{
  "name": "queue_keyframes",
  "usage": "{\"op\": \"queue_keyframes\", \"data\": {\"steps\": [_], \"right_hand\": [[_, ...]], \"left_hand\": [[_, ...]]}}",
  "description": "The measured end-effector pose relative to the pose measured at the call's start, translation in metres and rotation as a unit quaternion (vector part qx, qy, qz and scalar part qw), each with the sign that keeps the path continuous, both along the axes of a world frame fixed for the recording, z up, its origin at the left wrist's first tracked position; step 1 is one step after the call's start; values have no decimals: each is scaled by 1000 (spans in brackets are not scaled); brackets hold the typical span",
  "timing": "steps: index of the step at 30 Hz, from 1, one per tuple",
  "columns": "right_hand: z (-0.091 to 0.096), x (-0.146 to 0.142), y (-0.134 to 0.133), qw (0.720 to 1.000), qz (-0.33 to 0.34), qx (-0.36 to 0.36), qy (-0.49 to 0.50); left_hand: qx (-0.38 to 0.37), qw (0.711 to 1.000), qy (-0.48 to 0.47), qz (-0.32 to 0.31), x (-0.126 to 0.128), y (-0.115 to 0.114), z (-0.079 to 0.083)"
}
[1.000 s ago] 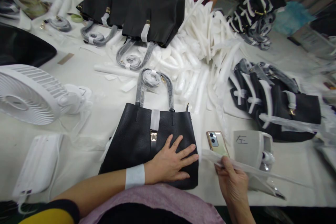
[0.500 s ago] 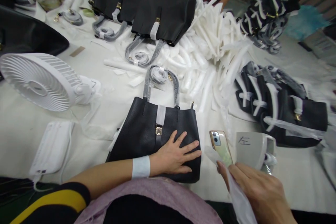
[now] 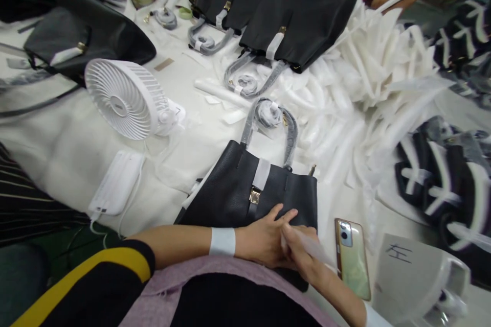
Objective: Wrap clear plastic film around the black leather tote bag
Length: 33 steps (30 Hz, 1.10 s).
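Observation:
A black leather handbag [image 3: 238, 194] lies flat before me, its wrapped handles [image 3: 270, 120] pointing away and a gold clasp under a white strip on its front. My left hand [image 3: 266, 237] rests on the bag's lower part, fingers spread, a white band around the wrist. My right hand [image 3: 303, 258] has come in against the left hand's fingers, pinching a thin white translucent strip [image 3: 312, 248]. The bag's lower right corner is hidden behind both hands.
A phone [image 3: 352, 258] and a white device with a handwritten mark [image 3: 410, 281] lie to the right. A white fan [image 3: 123, 98] and white power bank [image 3: 115, 186] sit left. A heap of white foam strips [image 3: 364, 76], more black bags [image 3: 299, 23] and other people's arms are beyond.
My right hand moved left from beside the phone to my left hand on the bag, carrying the white strip. The view swung left, and my left hand's fingers drew closer together.

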State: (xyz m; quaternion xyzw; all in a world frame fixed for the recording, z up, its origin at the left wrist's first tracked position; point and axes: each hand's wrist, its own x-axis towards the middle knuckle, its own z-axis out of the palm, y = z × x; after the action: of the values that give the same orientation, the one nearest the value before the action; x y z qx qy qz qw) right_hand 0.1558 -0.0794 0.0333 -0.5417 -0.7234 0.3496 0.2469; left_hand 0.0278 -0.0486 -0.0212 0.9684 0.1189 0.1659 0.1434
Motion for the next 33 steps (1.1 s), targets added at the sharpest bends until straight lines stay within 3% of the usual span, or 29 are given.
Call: {"op": "queue_keyframes", "data": {"steps": [4, 7, 10, 12, 15, 17, 19, 22, 25, 30, 33], "right_hand": [[-6, 11, -10, 992, -70, 8, 104], [-15, 15, -16, 975, -131, -42, 174], [-27, 16, -16, 959, -170, -77, 212], [-31, 17, -14, 962, -155, -96, 201], [-28, 16, -9, 973, -108, -116, 166], [-23, 13, -6, 976, -102, -127, 143], [-19, 7, -3, 981, -97, -125, 113], [-22, -4, 1, 996, -58, -61, 40], [-35, -15, 4, 999, -1, 21, -31], [-41, -24, 5, 995, 21, 52, -79], [-33, -22, 5, 995, 62, 33, -78]], "left_hand": [[9, 999, -12, -29, -1, 3, -2], [8, 998, -7, -56, 0, 6, -7], [12, 997, -4, -73, -10, 9, -1], [11, 998, -5, -63, -29, 10, 10], [0, 998, 17, 56, -70, 8, 22], [-11, 990, 50, 135, -94, 5, 22], [-22, 985, 69, 155, -108, 1, 14], [-33, 989, 55, 136, -111, -1, -2], [-49, 990, 31, 126, -106, 1, -7], [-140, 977, -40, 158, -113, -3, 12], [-289, 919, -88, 252, -121, -11, 27]]}}
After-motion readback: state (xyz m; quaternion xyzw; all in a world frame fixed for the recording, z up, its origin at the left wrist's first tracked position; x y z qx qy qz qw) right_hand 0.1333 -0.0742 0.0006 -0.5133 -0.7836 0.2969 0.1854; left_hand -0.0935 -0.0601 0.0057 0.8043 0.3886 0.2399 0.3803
